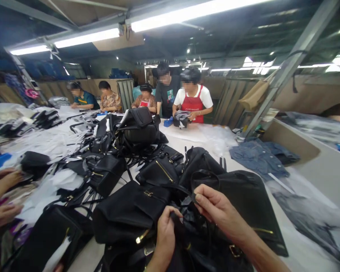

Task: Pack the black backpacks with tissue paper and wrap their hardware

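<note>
In the head view my right hand (212, 206) is closed in a pinch on a black strap (184, 189), near the strap's end. Lower and to its left, my left hand (164, 234) curls round a dark part of a black bag (181, 241); exactly which part I cannot make out. Against my left hand lies a black backpack (127, 211) with gold zip pulls. Behind my right hand a flat black bag (243, 200) lies on the pile.
Black bags (138, 128) are heaped along the white table (181, 139). A co-worker's hands (5, 189) work at the left edge. Several people stand or sit across the table. Denim cloth (257, 155) and clear plastic (308, 211) lie at right, near a slanted metal post (289, 68).
</note>
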### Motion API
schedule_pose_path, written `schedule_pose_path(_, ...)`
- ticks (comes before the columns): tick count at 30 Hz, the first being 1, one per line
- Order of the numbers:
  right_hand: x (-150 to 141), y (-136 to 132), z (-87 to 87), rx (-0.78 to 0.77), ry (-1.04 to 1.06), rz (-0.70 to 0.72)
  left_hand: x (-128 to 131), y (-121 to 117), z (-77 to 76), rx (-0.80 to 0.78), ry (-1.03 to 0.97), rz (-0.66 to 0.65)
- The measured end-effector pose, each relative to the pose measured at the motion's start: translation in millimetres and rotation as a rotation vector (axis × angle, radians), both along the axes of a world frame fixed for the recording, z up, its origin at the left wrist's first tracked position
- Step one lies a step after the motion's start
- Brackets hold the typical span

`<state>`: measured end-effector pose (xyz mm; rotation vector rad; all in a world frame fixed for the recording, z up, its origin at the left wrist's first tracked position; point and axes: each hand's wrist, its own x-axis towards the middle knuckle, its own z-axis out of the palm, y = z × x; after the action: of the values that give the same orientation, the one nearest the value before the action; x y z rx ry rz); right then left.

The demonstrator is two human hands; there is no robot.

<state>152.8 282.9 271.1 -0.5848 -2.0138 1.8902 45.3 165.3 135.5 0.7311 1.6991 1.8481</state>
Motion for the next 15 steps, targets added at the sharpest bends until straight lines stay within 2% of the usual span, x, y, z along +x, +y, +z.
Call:
schedule_pose_path(2,12,1,-4.7,0.026,-0.059,0.068,-9,12,17.7,-0.006,-0.037,-0.006)
schedule_pose_path(4,23,2,-10.4,0.017,-0.067,0.073,-17,26,36.3,0.006,0.019,-0.042)
schedule_pose_path(7,36,5,-30.7,-0.012,-0.043,-0.110,-26,44,54.1,0.020,0.075,-0.107)
schedule_pose_path(9,38,9,-55.5,0.028,-0.131,-0.202,-33,53,54.0,0.011,0.082,-0.049)
schedule_pose_path(13,21,13,-113.1,0.123,-0.370,-0.114,-55,68,37.8,-0.059,0.101,0.194)
schedule_pose_path(15,8,8,-132.8,0.170,-0.393,-0.119,-67,72,35.6,-0.118,0.151,0.258)
